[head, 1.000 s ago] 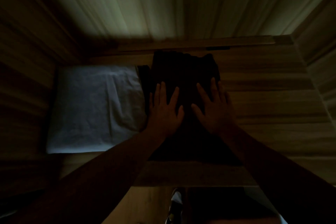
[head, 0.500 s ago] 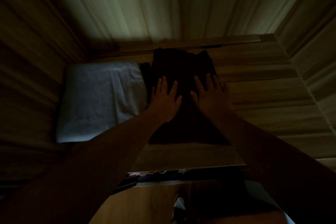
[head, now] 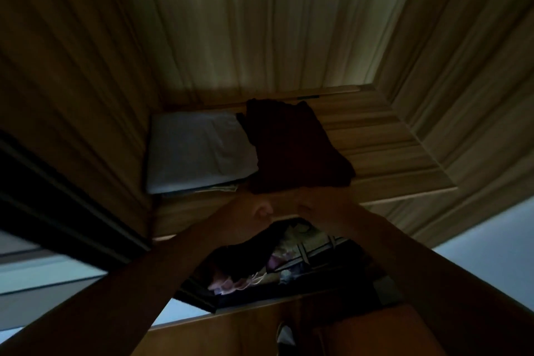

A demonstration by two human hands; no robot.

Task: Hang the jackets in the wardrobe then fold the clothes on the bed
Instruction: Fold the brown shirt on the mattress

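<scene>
ok so nearest, right below both grips, there's a jumble of loose clothes (head: 286, 254) on a lower level, not folded. The left grip (head: 255, 211) and right grip (head: 320, 205) sit side by side at the front edge of the shelf (head: 390, 159). It's too dark and blurry, so I can't tell if the fingers are spread or pinching anything. Just beyond them lies the dark folded garment (head: 294, 150), with a pale folded piece (head: 196, 150) beyond and left of the left grip. My guess is one folded item is stowed. No jackets or bed in view, so can't say what's left
</scene>
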